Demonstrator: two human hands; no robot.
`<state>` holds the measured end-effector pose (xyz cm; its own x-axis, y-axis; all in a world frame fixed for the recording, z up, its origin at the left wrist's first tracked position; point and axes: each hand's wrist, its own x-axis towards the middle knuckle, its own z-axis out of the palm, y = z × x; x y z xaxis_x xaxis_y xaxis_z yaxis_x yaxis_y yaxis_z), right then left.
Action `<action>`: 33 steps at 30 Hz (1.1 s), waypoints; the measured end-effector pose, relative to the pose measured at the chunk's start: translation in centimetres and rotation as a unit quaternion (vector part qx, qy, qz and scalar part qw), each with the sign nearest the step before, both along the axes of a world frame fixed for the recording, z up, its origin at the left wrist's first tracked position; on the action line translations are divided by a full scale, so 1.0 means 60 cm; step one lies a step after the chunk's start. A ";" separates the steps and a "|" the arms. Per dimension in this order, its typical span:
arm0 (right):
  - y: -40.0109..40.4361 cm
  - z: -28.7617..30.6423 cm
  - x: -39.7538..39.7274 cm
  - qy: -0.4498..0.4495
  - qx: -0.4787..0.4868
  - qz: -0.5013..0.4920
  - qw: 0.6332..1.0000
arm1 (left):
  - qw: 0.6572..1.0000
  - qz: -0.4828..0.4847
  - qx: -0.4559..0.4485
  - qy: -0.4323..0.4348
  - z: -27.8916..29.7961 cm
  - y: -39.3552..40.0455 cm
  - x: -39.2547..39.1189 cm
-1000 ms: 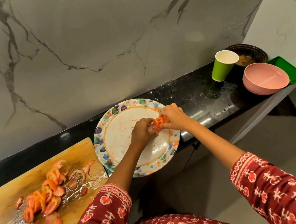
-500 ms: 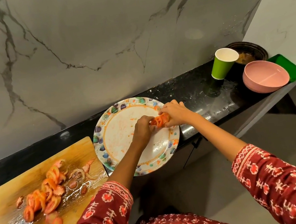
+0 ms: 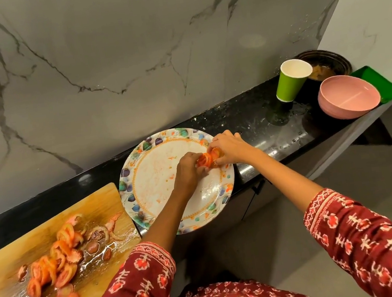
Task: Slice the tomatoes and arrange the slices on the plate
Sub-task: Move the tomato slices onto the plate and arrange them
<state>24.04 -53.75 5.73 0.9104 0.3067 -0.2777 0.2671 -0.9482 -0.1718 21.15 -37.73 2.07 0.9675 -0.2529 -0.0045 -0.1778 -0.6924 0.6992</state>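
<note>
Both hands, L [image 3: 187, 168] & R [image 3: 230, 149], pinch a small stack of slices [image 3: 206, 159] over the plate [image 3: 140, 156] rim, R side. Slices likely soft, wet, slippery: grip by edges, lightly. More slices [image 3: 52, 266] wait on board [image 3: 97, 209].

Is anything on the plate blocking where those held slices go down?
Nothing visible. Both hands, left hand and right hand, hold the tomato slices over the plate, which shows only juice smears there.
</note>
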 end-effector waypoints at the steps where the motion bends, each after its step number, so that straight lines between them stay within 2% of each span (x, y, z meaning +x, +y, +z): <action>1: 0.000 0.001 0.000 0.007 0.010 -0.002 1.000 | 1.000 0.002 -0.001 0.001 0.000 -0.001 0.001; 6: -0.009 0.005 -0.003 0.047 0.070 -0.011 0.996 | 1.000 0.007 0.002 0.001 -0.001 0.000 -0.001; 12: -0.019 -0.009 -0.003 0.025 0.071 0.013 0.997 | 1.000 0.017 0.000 0.005 -0.001 0.001 -0.004; 25: -0.062 -0.012 -0.002 0.016 0.155 -0.021 0.988 | 1.000 0.024 -0.003 0.008 -0.007 -0.001 -0.005; 33: -0.057 -0.006 -0.015 -0.014 0.155 -0.033 0.987 | 0.999 0.047 -0.006 0.013 -0.015 0.011 -0.008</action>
